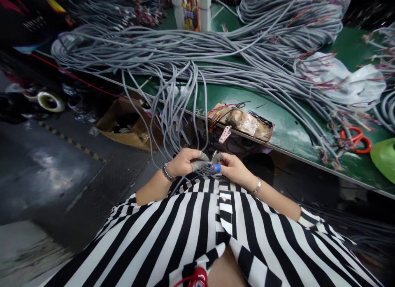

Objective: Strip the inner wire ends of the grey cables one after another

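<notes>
My left hand (186, 161), its thumb and finger covered, pinches a grey cable close to its end, just in front of the striped shirt. Right beside it, my right hand (230, 167) has its fingers closed on the tip of that cable, with a blue wrap on the thumb. Grey cables (177, 110) hang over the table edge in loops and run down to my hands. More of them lie in a long bundle (148, 48) across the green table (285, 122).
A taped block (247, 123) with a pink clip (225, 134) sits at the table edge. Orange-handled scissors (358, 140) and a green object (384, 157) lie at the right. A cardboard box (129, 128) stands below left. A white plastic bag (342, 79) rests on the cables.
</notes>
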The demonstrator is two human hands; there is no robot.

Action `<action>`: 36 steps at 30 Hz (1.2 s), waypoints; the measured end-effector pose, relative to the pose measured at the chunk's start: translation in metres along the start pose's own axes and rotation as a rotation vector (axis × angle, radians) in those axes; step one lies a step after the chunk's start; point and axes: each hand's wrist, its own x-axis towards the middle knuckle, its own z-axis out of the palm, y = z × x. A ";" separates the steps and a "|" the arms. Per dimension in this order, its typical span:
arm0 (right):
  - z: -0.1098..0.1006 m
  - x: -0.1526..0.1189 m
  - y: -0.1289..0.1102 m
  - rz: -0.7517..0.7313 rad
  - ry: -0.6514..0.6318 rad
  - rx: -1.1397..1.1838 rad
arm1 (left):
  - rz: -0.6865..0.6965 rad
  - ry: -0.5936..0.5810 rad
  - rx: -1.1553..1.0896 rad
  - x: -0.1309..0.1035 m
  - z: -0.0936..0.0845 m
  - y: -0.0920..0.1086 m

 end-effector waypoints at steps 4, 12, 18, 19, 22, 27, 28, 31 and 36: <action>0.006 0.004 0.004 -0.007 0.111 -0.062 | 0.010 -0.086 0.007 -0.001 0.005 -0.001; -0.028 0.009 0.014 0.079 0.457 0.120 | -0.074 -0.033 -0.225 -0.010 0.006 -0.004; -0.036 -0.016 0.002 0.006 0.073 -0.118 | -0.081 0.105 -0.260 -0.003 0.007 -0.008; -0.035 -0.019 -0.001 0.015 0.038 -0.129 | -0.066 0.106 -0.239 -0.001 0.007 -0.008; -0.031 -0.021 -0.009 0.057 -0.063 -0.062 | -0.029 0.082 -0.166 0.004 0.007 -0.007; -0.033 -0.017 -0.011 0.222 -0.180 0.103 | -0.010 0.000 0.004 0.007 0.008 -0.005; -0.033 -0.017 -0.010 0.248 -0.199 0.133 | -0.010 -0.016 0.027 0.007 0.008 -0.005; -0.033 -0.014 -0.005 0.302 -0.240 0.208 | -0.033 -0.026 0.011 0.008 0.009 -0.006; -0.026 -0.012 0.000 0.338 -0.205 0.243 | -0.101 -0.013 -0.063 0.009 0.008 -0.006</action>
